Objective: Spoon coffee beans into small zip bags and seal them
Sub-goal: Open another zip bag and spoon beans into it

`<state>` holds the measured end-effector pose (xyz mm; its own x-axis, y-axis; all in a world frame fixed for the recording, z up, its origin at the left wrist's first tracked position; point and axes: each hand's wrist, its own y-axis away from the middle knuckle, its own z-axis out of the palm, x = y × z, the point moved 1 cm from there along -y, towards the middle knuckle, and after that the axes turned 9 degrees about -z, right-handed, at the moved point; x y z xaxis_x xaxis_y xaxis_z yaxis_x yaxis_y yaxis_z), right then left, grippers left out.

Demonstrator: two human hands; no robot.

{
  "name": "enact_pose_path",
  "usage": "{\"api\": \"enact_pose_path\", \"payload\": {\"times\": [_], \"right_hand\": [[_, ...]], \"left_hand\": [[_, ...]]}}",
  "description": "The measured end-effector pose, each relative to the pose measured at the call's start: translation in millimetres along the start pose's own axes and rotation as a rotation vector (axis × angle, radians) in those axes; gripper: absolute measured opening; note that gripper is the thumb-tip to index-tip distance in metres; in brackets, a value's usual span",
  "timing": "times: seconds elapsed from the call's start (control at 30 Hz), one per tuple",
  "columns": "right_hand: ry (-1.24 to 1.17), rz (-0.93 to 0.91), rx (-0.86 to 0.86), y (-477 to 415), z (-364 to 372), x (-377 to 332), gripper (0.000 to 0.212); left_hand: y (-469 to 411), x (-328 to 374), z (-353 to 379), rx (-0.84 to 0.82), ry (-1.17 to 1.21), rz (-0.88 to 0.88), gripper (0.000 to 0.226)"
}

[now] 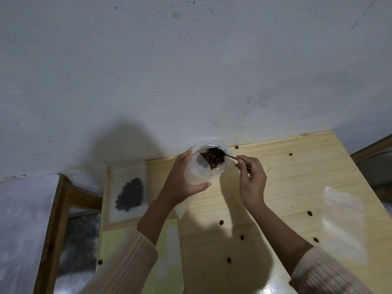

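Running along the far side of the scene is a pale wall (pixel 191 60), and against it stands the wooden table (pixel 275 187) that carries the work. An empty zip bag (pixel 343 221) lies flat near the table's right edge. A filled zip bag (pixel 128 194), dark with beans, lies near its far-left corner, with a yellow sheet (pixel 169 251) towards the near-left.

At the middle of the far edge, the left hand (pixel 182 181) has its fingers and thumb curled round a clear bag (pixel 197 175) and holds it with the mouth open. The coffee beans (pixel 213 159) sit in that mouth. Just beside it, the right hand (pixel 252 179) pinches the handle of a spoon (pixel 230 156), whose bowl is down among the beans. Whether the spoon is loading or emptying cannot be told.

Loose beans (pixel 221 222) are scattered over the tabletop, several near the right edge.

The likeliest slip is more spillage. The film is soft, so the mouth could fold in if the left hand slackens, and a heaped spoon tilted on the rim would shed beans. Strays near the edges could roll off. A bean caught in a zip track would likely keep a bag from sealing.
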<state>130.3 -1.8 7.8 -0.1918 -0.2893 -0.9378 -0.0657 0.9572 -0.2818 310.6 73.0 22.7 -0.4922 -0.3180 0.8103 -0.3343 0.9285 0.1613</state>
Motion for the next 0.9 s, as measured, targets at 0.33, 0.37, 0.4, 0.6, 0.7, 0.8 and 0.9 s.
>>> {"api": "enact_pose_path", "payload": {"times": [0.33,0.37,0.4,0.6,0.7,0.8,0.9], "right_hand": [[-0.304,0.569,0.208,19,12,19,0.014],[-0.318,0.599,0.219,18,13,19,0.016],[-0.329,0.622,0.23,16,13,18,0.017],[-0.317,0.623,0.301,-1,4,8,0.019],[-0.287,0.583,0.308,-9,-6,1,0.017],[-0.261,0.532,0.298,-15,-16,-9,0.016],[-0.253,0.502,0.308,-20,-25,-20,0.018]], "left_hand": [[1,-3,6,-0.008,-0.001,-0.021,0.095],[1,-4,7,-0.009,-0.001,-0.026,0.096],[1,-5,7,-0.012,0.002,-0.038,0.097],[-1,-1,3,-0.029,0.038,-0.053,0.092],[1,4,-1,-0.009,0.023,-0.05,0.1],[2,10,-7,0.067,-0.082,-0.04,0.109],[2,11,-13,0.18,-0.291,0.059,0.107]]}}
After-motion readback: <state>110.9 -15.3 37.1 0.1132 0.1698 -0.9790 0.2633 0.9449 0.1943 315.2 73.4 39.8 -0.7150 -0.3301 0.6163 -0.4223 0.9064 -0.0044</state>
